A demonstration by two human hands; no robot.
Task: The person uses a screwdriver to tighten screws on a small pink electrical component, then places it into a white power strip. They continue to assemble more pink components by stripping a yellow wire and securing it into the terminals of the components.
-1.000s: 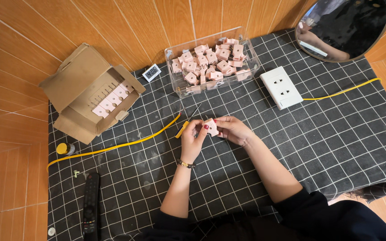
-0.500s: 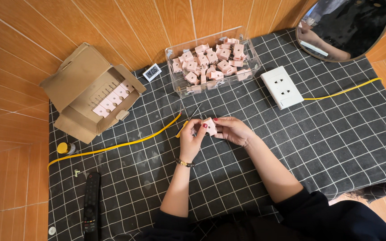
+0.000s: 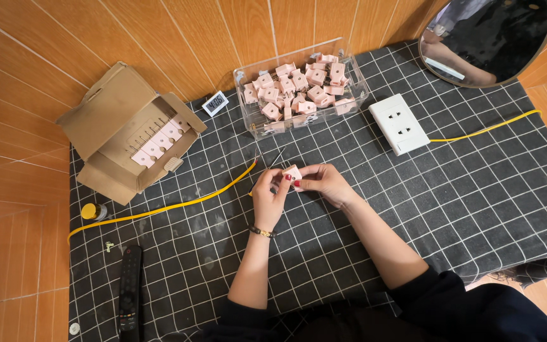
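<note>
1. Centrally, a small pink plastic block (image 3: 292, 173) was held above the black grid-patterned cloth (image 3: 476, 209), pinched between the two hands, just below the clear bin.
2. Left hand (image 3: 270, 197): fingers curled and pressed against the block's left side; thumb and fingertips closed on it. A thin dark bracelet (image 3: 261, 232) sat at the wrist.
3. Right hand (image 3: 321, 183): fingers pressed together on the block's right side, red-painted nails showing at the contact.
4. Clear plastic bin (image 3: 350, 104): stood on the cloth beyond the hands, filled with a loose heap of similar pink blocks (image 3: 299, 85).
5. Open cardboard box (image 3: 106, 120): at the left edge of the cloth, lid flaps raised, a row of pink pieces (image 3: 157, 140) lying inside.
6. Small digital display (image 3: 214, 103): between the box and the bin, tilted.
7. White wall socket plate (image 3: 399, 124): to the right of the bin, flat on the cloth, a yellow cable (image 3: 482, 130) running off to its right.
8. Second yellow cable (image 3: 172, 206): ran from the left edge toward the hands, bare end near the left hand.
9. Thin dark tool (image 3: 276, 157): lay on the cloth just beyond the hands; its kind could not be told.
10. Black remote control (image 3: 129, 288): lower left, well apart from the hands.
11. Small yellow-capped bottle (image 3: 94, 211): beside the box's lower corner.
12. Round mirror (image 3: 492, 38): upper right corner, on the wooden floor (image 3: 20, 50).
</note>
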